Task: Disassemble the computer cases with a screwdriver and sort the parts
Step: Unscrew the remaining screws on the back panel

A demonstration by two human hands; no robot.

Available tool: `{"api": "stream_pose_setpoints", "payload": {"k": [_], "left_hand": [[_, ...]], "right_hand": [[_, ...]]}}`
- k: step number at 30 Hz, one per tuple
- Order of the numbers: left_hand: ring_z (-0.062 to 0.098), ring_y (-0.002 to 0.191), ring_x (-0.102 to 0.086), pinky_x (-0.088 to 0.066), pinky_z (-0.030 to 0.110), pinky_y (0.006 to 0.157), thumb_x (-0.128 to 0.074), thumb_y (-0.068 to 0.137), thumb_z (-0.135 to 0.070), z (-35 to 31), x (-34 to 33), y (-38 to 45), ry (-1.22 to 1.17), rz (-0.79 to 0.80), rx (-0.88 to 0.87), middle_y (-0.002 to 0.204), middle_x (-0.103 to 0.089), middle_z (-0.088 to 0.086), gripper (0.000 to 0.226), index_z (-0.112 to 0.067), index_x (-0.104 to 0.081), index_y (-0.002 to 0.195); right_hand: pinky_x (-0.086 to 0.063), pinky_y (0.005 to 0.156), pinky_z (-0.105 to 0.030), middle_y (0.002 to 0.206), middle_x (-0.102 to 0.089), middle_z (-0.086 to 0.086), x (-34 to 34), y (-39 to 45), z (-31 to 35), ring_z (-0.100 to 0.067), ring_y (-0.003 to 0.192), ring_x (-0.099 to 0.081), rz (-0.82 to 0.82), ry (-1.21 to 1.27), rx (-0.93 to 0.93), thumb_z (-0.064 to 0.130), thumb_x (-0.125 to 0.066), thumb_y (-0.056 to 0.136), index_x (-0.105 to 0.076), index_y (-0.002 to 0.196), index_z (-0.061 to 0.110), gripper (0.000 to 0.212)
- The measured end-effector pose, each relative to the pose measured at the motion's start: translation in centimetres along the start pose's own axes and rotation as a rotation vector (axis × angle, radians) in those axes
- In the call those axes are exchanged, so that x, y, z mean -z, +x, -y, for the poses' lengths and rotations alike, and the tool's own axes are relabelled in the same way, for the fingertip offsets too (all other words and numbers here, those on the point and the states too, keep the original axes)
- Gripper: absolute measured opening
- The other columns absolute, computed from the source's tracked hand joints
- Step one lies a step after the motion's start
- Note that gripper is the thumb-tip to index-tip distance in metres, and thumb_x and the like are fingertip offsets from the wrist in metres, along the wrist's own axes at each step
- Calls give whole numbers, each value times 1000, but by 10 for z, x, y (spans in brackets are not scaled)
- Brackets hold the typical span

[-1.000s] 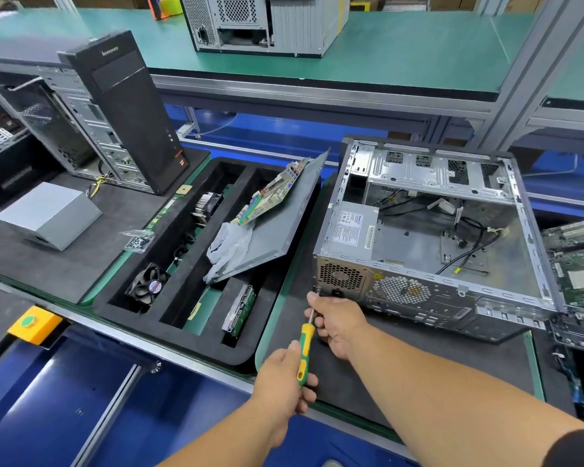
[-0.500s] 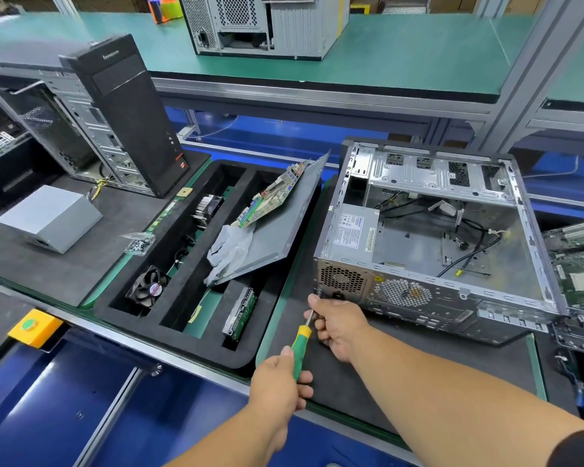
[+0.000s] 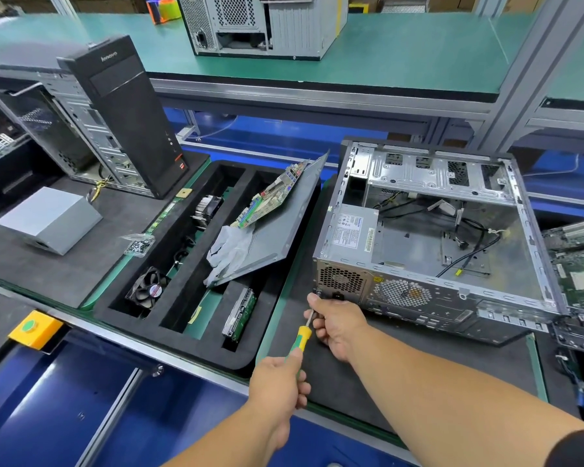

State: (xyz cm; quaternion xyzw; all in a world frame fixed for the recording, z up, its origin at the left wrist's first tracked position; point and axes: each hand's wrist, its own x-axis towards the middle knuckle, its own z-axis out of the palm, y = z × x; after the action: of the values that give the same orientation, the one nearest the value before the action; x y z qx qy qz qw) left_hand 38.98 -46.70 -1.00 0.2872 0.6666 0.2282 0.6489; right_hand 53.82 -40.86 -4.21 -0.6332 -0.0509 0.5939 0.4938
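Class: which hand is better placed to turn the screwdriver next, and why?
Left hand: it grips the screwdriver handle. The right hand only steadies the shaft near the case.

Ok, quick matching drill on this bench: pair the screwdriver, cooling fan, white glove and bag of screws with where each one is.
1 screwdriver
2 cooling fan
3 white glove
4 bag of screws

A on the dark mat left of the foam tray
B in the tray's left slot
C on the tilted grey panel
D in the left hand, tip at the open case's rear corner

Pairs: 1-D, 2-B, 3-C, 4-A
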Motion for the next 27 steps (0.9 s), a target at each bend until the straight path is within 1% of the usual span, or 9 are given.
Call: {"api": "stream_pose_setpoints", "payload": {"k": [5,9,11,13,15,17,20,24,27], "left_hand": [[17,48,-50,-36,26,45,-42,107,-56,-3,0,-3,-103,35,150,65,-65,9,63,0,-71,106],[16,47,-50,-35,26,44,-46,105,-58,-2,0,-2,-99,78,163,67,-65,9,59,-3,-70,109],[16,49,-50,-37,28,45,-63,100,-50,0,1,-2,-47,94,92,71,-63,9,41,-10,-64,111],[15,51,-52,-40,28,45,-79,91,-31,3,1,-2,42,79,-8,79,-62,9,36,-13,-56,112],[15,52,-54,-44,27,46,-80,88,-16,8,1,0,137,23,-69,83,-63,11,36,-12,-53,111],[15,52,-55,-45,26,46,-74,93,-12,8,1,0,135,-1,-73,83,-63,12,26,-8,-56,111],[16,53,-55,-41,27,44,-63,103,-23,7,2,-1,14,46,19,82,-66,12,21,-4,-61,112],[17,52,-56,-36,27,46,-47,107,-49,4,4,-5,-93,108,171,75,-71,11,50,-5,-70,109],[18,51,-55,-36,27,46,-43,106,-57,2,5,-7,-146,147,197,74,-69,13,61,-3,-73,110]], "right_hand": [[-34,40,-19,71,-74,-6,0,-2,2,-6,43,-45,20,17,-6,25,-77,92,-69,92,6,20],[-34,40,-19,70,-73,-6,0,-2,2,-6,43,-45,9,18,-10,24,-76,93,-69,92,6,20],[-34,40,-19,70,-73,-6,0,-2,2,-6,43,-45,3,21,-11,24,-76,93,-69,92,6,19],[-34,41,-19,70,-73,-6,0,-3,2,-6,44,-45,-3,17,-9,24,-75,93,-69,93,6,20],[-34,41,-19,70,-72,-5,-1,-3,2,-6,44,-45,-8,10,-10,25,-75,94,-69,94,5,21],[-34,40,-19,71,-72,-6,-2,-3,2,-6,44,-45,-11,17,-12,25,-76,93,-69,96,5,22],[-34,40,-18,70,-72,-5,-2,-3,3,-6,44,-45,-5,23,-18,26,-77,92,-69,96,6,22],[-34,40,-18,72,-73,-7,-1,-2,3,-6,45,-47,4,23,-30,27,-77,92,-72,88,5,23],[-34,40,-19,73,-73,-8,1,-2,3,-7,44,-48,16,30,-37,22,-76,92,-72,83,5,20]]}}
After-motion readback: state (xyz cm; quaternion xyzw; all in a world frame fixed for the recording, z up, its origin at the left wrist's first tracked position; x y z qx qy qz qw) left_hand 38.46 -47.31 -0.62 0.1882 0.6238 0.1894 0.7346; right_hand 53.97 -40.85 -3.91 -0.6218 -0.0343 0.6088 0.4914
